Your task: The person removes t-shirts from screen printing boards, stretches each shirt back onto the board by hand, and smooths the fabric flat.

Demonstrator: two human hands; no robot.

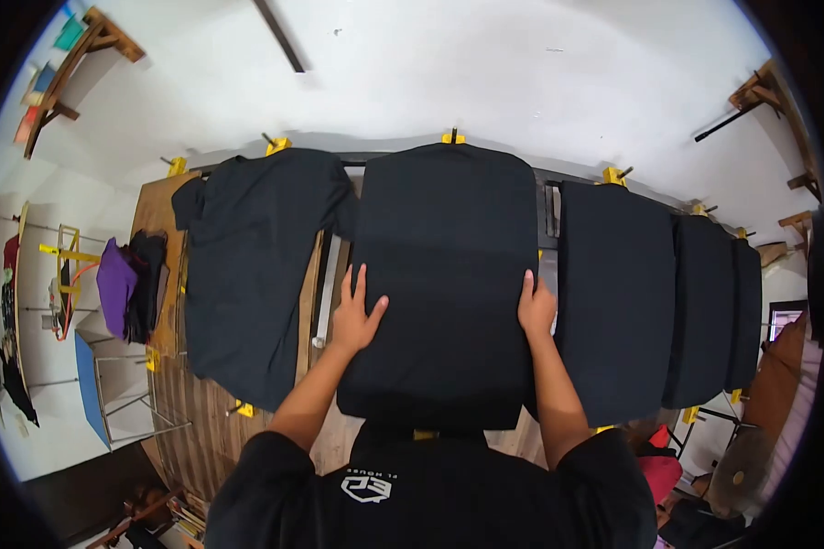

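A black T-shirt (444,302) is stretched smooth over a board in front of me. My left hand (357,316) rests on its left edge, fingers spread and thumb lying on the cloth. At the opposite edge is my right hand (537,304), with one digit along the fabric and the others curled round the side, partly hidden. To the left lies another black T-shirt (252,274), its sleeves hanging out and its cloth wrinkled. On the right, a smooth black shirt (613,302) covers the neighbouring board, followed by another black-covered board (702,311).
Yellow clamps (453,138) line the far side of the rack. Folded purple cloth (117,284) and dark garments (146,274) lie at the left end. A blue-topped stand (92,389) is further left. A fan (740,471) stands at lower right. Wooden brackets (764,91) project from the white wall.
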